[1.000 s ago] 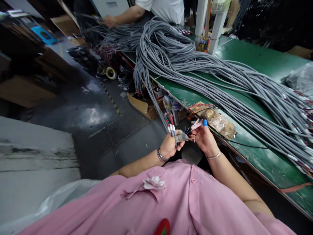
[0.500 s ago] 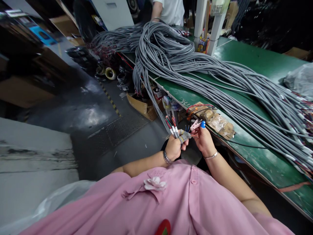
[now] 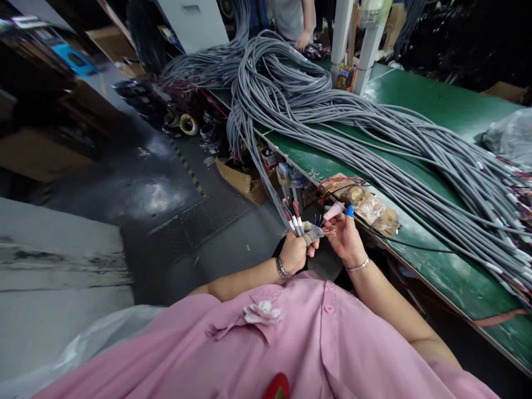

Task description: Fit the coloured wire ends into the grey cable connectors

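Note:
Several grey cables [image 3: 297, 224] with white sleeves and bared coloured wires are gripped in my left hand [image 3: 296, 249], which has grey finger covers on its thumb side. Thin blue and copper-orange wire ends [image 3: 328, 230] stick out to the right of those fingers. My right hand [image 3: 347, 241] is close by on the right, a blue cover on one fingertip. Its fingers are bent around a small pinkish piece [image 3: 333, 210], blurred, beside the wire ends. Whether the right fingers touch the wires is too small to tell.
A long bundle of grey cables [image 3: 357, 113] lies across the green table [image 3: 428, 91]. A taped brown block [image 3: 369, 209] rests at the table's near edge. Below is an open cardboard box [image 3: 236, 180]. Across the table, a person's hand [image 3: 303, 40] is by dark wire ends.
The pinkish piece in my right hand has turned and looks wider. My right hand shifted very slightly. The person opposite moved right, a hand lowered to the wire ends, and grey cables rise at their left.

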Demonstrator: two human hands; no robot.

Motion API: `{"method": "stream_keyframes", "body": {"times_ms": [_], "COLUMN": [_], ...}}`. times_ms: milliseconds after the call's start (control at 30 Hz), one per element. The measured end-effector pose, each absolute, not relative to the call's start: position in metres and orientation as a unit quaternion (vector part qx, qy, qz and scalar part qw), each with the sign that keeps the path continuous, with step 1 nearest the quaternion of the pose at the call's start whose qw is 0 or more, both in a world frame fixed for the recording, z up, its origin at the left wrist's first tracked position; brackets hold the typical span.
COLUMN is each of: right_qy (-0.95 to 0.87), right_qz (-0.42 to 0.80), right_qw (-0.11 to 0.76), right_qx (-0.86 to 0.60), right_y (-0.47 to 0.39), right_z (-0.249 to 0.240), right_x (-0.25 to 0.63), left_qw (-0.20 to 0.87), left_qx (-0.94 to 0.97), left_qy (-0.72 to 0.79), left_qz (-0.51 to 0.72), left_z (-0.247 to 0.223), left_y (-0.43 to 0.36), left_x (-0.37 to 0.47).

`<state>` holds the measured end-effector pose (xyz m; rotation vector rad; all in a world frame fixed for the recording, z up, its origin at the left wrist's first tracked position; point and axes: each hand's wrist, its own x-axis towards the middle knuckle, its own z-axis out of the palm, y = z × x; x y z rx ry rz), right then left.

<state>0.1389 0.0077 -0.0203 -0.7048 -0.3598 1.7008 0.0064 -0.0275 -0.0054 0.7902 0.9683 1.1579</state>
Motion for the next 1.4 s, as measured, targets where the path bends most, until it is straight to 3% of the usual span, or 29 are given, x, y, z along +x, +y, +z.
{"method": "stream_keyframes", "body": {"times_ms": [167, 500, 700, 1033, 1400], "right_qy": [-0.175, -0.258, -0.199, -0.176, -0.352], "right_qz": [0.761, 0.656, 0.723, 0.724, 0.773], "right_qw": [0.552, 0.613, 0.586, 0.604, 0.371], "right_qx": [-0.292, -0.357, -0.307, -0.284, -0.376], "right_y": [0.006, 0.008, 0.016, 0.017, -0.002], "right_z": [-0.017, -0.024, -0.021, -0.022, -0.017], "right_x": [0.145, 0.142, 0.14, 0.138, 0.169], "left_qw": [0.651, 0.647, 0.647, 0.645, 0.628], "left_qx": [0.341, 0.336, 0.339, 0.349, 0.402], "left_qy": [0.428, 0.423, 0.421, 0.437, 0.456], "left_qz": [0.526, 0.537, 0.537, 0.521, 0.485], "left_z": [-0.001, 0.0, -0.004, -0.006, -0.009], "left_y": [-0.03, -0.023, -0.019, -0.019, -0.031], "left_x": [0.001, 0.006, 0.007, 0.007, -0.005]}}
